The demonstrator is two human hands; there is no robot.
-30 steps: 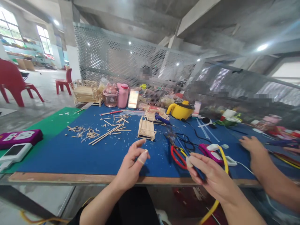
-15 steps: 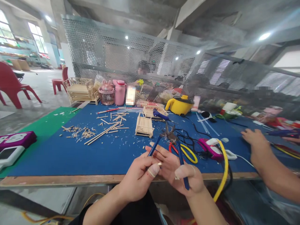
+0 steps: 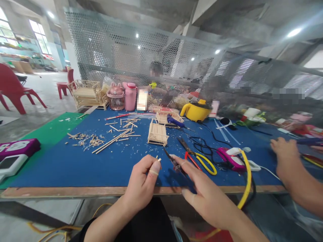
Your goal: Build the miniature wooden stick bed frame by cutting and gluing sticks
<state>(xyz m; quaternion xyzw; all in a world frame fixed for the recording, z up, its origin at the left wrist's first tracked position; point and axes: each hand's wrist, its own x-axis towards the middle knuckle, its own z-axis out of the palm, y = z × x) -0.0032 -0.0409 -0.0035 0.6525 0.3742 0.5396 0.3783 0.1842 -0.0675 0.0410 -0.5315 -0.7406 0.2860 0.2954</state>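
While a short pale wooden stick piece (image 3: pixel 158 158) is pinched between the thumb and curled fingers of the left hand (image 3: pixel 143 183), a pair of small dark-jawed pliers (image 3: pixel 176 164) is gripped in the right hand (image 3: pixel 202 193), the fingers wrapped round the handles and the tip pointed toward the stick piece. Both are held just above the near edge of the blue felt-covered table (image 3: pixel 101 168), the pliers just right of the stick piece. Beyond the stick piece, a small slatted wooden frame (image 3: pixel 157 133) is stood on the felt, and loose long wooden sticks (image 3: pixel 112 143) are scattered to the far left of it. To the right of the stick piece, red- and yellow-handled cutters (image 3: pixel 202 161) are laid flat, with a yellow hose (image 3: pixel 246 178) draped over the table edge beyond them. Farther right, another person's hand (image 3: pixel 285 154) is rested on the table. A yellow plastic kettle (image 3: pixel 195 111) is set far behind.
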